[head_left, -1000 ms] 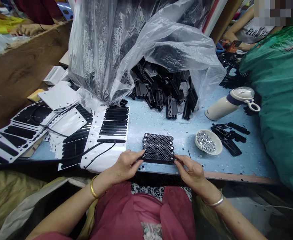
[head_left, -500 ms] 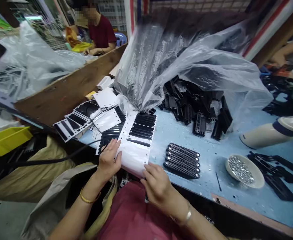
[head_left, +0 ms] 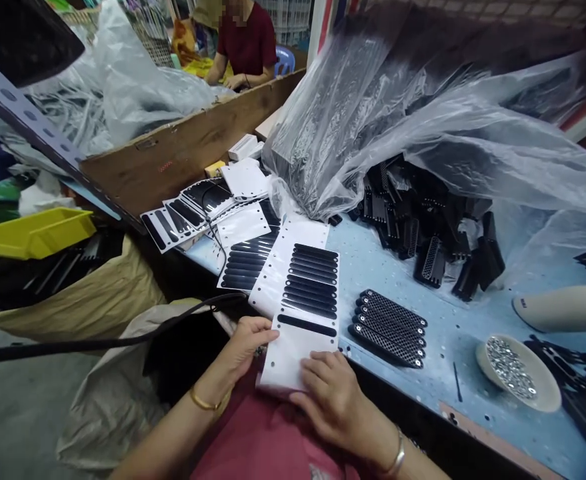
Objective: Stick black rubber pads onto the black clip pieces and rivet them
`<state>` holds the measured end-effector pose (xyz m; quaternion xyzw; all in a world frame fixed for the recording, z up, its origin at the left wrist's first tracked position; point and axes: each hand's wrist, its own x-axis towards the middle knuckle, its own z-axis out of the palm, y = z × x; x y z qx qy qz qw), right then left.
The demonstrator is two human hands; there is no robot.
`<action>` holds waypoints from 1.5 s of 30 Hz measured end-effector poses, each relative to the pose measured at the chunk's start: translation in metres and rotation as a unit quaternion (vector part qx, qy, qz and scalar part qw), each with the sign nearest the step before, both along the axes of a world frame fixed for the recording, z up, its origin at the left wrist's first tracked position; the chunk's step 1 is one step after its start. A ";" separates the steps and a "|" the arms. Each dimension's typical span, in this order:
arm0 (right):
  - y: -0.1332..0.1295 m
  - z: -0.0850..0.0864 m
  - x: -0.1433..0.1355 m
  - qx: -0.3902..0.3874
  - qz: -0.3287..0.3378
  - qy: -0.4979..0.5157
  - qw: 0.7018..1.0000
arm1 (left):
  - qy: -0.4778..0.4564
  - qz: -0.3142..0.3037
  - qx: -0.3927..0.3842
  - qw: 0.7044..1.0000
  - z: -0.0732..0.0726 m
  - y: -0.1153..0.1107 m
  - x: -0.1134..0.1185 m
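Observation:
A white backing sheet [head_left: 293,353] with rows of black rounded adhesive strips lies over the table's front edge, its lower end hanging toward my lap. My left hand [head_left: 243,347] pinches its left edge beside a single black strip. Across the lower end, my right hand [head_left: 335,400] grips the sheet, fingers on top and thumb underneath. Beneath and beyond it are another white sheet [head_left: 267,283] and a sheet of black strips [head_left: 245,263]. To the right, several black textured bars [head_left: 387,327] with metal ends lie side by side.
A cream bowl [head_left: 547,390] of small metal parts and a thin dark rod [head_left: 457,382] are at right. Black plastic parts [head_left: 427,213] spill from a clear bag [head_left: 323,133]. A black cable [head_left: 123,343] crosses at left. Another person [head_left: 247,43] sits beyond the wooden board [head_left: 197,140].
The sheet has come closer to my body, exposing more of the one behind it. My left hand has moved down from its upper left side to its lower left edge. The view has shifted left.

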<state>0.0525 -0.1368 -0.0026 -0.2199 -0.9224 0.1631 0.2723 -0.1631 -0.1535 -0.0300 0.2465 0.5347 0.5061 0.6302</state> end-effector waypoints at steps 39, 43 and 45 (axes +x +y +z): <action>0.072 -0.018 -0.028 -0.355 -0.136 0.193 0.905 | -0.090 -0.012 -0.004 0.996 0.006 0.022 0.021; 0.076 -0.006 -0.027 -0.478 -0.185 0.301 0.804 | -0.086 0.033 -0.022 0.996 0.011 0.020 0.019; 0.075 0.009 -0.020 -0.460 -0.207 0.357 0.786 | -0.069 0.046 -0.030 0.996 0.013 0.020 0.019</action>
